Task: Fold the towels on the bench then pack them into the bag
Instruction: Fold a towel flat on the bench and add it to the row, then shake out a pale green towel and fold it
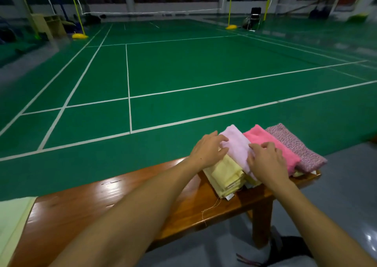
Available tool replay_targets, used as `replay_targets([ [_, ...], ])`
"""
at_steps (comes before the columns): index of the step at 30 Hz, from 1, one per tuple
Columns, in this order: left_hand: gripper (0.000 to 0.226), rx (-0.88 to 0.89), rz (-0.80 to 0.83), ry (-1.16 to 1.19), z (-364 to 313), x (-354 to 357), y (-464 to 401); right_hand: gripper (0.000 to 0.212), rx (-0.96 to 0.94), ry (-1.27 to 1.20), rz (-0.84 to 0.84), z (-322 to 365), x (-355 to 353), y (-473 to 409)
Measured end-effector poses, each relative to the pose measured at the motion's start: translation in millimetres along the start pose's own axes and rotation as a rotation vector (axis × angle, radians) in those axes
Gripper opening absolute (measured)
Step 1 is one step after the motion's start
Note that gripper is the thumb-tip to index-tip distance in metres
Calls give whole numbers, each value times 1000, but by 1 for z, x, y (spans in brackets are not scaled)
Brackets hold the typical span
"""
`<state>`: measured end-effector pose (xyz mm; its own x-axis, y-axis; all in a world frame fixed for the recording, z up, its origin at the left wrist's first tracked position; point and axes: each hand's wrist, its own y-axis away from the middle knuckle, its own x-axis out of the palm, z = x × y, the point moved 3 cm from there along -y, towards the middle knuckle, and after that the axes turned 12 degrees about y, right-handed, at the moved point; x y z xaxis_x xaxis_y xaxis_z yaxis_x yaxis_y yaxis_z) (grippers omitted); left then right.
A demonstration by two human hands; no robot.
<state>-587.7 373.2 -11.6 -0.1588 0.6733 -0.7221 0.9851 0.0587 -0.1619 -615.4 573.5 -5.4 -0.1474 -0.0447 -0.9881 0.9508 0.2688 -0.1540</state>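
While the pale pink towel (236,144) is pressed by open left hand (208,150) and right hand (267,160) (fingers spread), the bench-end (183,205) stack could be toppled.

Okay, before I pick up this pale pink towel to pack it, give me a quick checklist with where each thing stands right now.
1. Both hands on the towel: ok. The left hand and right hand touch the pale pink towel.
2. Firm grip: cannot tell; fingers lie on top.
3. Towel folded: ok, it looks folded.
4. Neighbours free: not ok. It overlaps the yellow towel and touches the bright pink towel.
5. Stack supported: not ok. The speckled towel overhangs the end of the bench.
6. Bag ready: cannot tell, no bag in view.
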Motion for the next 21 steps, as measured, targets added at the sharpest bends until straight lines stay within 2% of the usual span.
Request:
replay_targets([
  [3,27,36,-34,20,-9,-30,25,33,-33,-12,-35,6,-22,6],
  [7,17,50,-53,58,-12,-80,76,43,-126,-116,-110,31,-51,27],
  [11,12,27,-98,0,0,-137,147,32,-272,-171,-192,85,-69,66],
  [17,12,-176,-5,-104,71,-201,287,23,-625,-160,-142,212,-44,144],
  [21,12,-357,-87,-118,128,-251,381,29,-796,-187,-31,307,-28,190],
])
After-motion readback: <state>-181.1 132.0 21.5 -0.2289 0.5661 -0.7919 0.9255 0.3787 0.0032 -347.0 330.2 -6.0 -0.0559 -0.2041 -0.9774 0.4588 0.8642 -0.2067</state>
